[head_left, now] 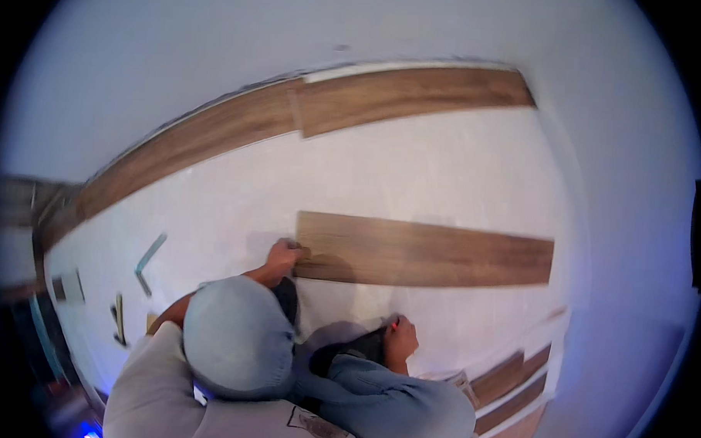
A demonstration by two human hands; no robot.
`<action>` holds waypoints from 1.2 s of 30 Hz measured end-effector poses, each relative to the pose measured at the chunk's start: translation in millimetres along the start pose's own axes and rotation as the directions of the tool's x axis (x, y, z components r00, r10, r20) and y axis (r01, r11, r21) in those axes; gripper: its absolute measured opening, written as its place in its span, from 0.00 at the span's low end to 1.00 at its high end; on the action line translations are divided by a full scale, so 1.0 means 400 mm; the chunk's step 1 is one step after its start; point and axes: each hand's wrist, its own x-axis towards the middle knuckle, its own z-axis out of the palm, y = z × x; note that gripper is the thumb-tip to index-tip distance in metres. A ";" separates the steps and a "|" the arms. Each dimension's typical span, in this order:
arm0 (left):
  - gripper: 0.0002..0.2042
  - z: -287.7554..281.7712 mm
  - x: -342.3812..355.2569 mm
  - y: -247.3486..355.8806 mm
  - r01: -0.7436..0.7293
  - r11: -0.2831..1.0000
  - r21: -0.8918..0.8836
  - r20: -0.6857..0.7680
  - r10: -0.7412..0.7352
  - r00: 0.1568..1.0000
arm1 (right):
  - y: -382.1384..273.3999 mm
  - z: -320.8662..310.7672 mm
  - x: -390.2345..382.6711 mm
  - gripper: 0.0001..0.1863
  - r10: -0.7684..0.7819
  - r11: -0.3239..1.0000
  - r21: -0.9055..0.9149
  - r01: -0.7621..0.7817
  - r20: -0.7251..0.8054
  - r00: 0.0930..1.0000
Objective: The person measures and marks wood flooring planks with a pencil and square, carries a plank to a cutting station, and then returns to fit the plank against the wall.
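A brown wood-look floor plank lies crosswise in front of me on the pale floor. My left hand is closed on the plank's left end, its fingertips at the edge. Nearer to me and to the right, my right hand is closed around a small object with a red-orange tip. Its kind is too small and blurred to tell. This hand is apart from the plank, beside my dark shoe. My bent knees in light blue trousers hide part of the floor.
A row of brown planks runs along the far wall, with a step where two meet. To the left lie a teal-edged angle tool and a bent dark tool. More planks are stacked at the lower right, near the right wall.
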 end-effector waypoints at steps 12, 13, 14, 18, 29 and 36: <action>0.25 0.053 -0.009 -0.039 0.202 0.977 0.066 -0.404 -0.159 0.901 | 0.170 0.256 0.056 0.14 -0.240 0.837 0.516 0.180 0.050 0.970; 0.25 0.054 -0.022 -0.064 0.199 0.978 0.059 -0.408 -0.158 0.899 | 0.162 0.251 0.051 0.14 -0.241 0.827 0.544 0.143 0.113 0.964; 0.25 0.041 -0.018 -0.079 0.219 0.973 0.070 -0.346 -0.182 0.921 | 0.149 0.248 0.043 0.13 -0.243 0.808 0.579 0.108 0.160 0.957; 0.26 0.025 0.004 -0.078 0.176 0.979 0.103 -0.315 -0.136 0.939 | 0.185 0.257 0.053 0.12 -0.282 0.660 0.747 -0.072 0.336 0.898; 0.31 -0.025 -0.007 -0.061 0.134 0.983 0.127 -0.225 -0.103 0.969 | -0.030 0.027 -0.023 0.11 -0.096 0.994 0.038 0.101 -0.126 0.987; 0.28 0.014 -0.042 -0.069 0.093 0.978 0.187 -0.282 -0.038 0.959 | 0.004 0.014 -0.073 0.11 -0.051 0.995 0.081 0.062 -0.123 0.991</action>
